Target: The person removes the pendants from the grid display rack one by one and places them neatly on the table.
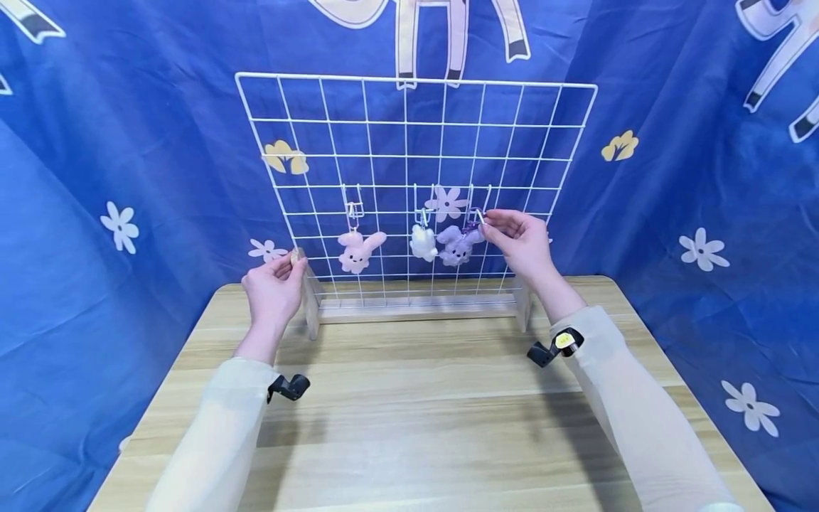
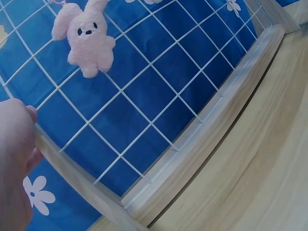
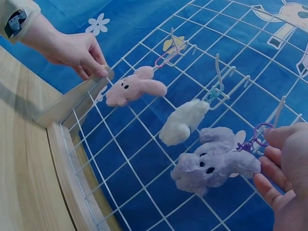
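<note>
A white wire grid (image 1: 416, 79) stands upright in a wooden stand (image 1: 409, 311). My left hand (image 1: 274, 288) pinches the top of the stand's left wooden upright (image 1: 311, 302), beside the grid's edge. At the right, my right hand (image 1: 521, 245) holds the purple ring (image 3: 263, 134) of a purple plush bunny keychain (image 3: 207, 163) between thumb and fingers, at a hook on the grid. Whether the ring rests fully on the hook, I cannot tell. A pink plush bunny keychain (image 1: 356, 253) and a white plush keychain (image 1: 423, 243) hang from other hooks.
The stand sits at the back of a light wooden table (image 1: 416, 412). Behind it and at both sides hangs a blue curtain (image 1: 160, 142) printed with flowers and animal legs. Metal hooks (image 3: 218, 72) jut forward from the grid.
</note>
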`<state>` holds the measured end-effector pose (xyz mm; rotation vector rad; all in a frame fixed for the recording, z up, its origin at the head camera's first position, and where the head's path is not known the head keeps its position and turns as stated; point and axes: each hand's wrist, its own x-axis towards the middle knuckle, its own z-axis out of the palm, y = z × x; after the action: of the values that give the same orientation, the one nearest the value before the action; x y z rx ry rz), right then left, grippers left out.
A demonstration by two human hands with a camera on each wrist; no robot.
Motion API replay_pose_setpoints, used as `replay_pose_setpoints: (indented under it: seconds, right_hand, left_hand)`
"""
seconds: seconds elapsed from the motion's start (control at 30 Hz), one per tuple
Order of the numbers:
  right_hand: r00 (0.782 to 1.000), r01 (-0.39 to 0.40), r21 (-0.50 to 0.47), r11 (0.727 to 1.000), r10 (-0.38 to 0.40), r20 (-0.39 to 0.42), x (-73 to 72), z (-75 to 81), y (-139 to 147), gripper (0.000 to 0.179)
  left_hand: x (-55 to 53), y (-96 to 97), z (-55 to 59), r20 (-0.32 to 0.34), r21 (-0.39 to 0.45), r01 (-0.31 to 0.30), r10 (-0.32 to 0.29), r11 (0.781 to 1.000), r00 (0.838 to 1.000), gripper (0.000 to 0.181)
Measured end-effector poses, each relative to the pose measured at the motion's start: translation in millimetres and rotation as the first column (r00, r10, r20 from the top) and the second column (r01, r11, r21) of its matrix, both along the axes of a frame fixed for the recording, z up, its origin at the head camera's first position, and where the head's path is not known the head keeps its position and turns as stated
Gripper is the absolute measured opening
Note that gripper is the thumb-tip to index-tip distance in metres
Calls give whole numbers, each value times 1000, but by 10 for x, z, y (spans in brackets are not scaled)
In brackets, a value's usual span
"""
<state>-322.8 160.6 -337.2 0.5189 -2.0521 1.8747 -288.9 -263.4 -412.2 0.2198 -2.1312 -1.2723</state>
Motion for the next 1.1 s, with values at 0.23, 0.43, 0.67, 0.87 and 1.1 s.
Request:
replay_pose_setpoints:
  seconds: [0.23, 0.43, 0.67, 0.87, 1.1]
  right_hand:
    - [1000, 10, -15, 1000, -10, 30, -7, 14, -24, 25]
    - [997, 38, -40, 998, -35, 65, -15, 21, -74, 22]
    - [992, 69, -80, 994, -60, 112, -1, 30, -137, 24]
    - [987, 71, -160, 985, -46, 154, 5, 63, -185, 23]
    - [985, 73, -115, 991, -53, 166, 0, 75, -187, 24]
  left_hand:
    - [-10, -12, -16, -19, -7, 0, 0, 1000, 1000, 30]
    - [-17, -31, -25, -8, -6, -2, 2, 1000, 1000, 33]
    - [-15, -29, -24, -7, 8, 11, -11, 1000, 1000, 32]
    - [3, -19, -22, -15, 9, 10, -10, 1000, 1000, 34]
    - [12, -6, -19, -9, 14, 10, -10, 1000, 1000, 35]
